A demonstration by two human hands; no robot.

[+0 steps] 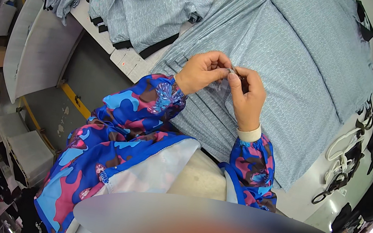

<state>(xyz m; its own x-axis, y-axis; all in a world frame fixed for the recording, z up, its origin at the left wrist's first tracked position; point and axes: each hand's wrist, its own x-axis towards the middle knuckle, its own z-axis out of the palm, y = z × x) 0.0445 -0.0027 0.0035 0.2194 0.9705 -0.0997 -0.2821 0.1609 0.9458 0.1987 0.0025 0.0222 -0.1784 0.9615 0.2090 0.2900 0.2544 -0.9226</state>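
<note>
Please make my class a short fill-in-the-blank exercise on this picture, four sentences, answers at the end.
1. The left hand and right hand pinch a small item above the striped fabric, whose main colour is ____.
2. The garments at upper left have ____ trim.
3. The stripe on the floor is ____.
4. In the picture, the white cords lie to the ____ of both hands.

Answers: grey; black; yellow; right.

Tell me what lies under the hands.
Beneath the left hand and right hand lies grey striped fabric. The patch directly under them is covered, and the small item they pinch is mostly hidden.
</note>
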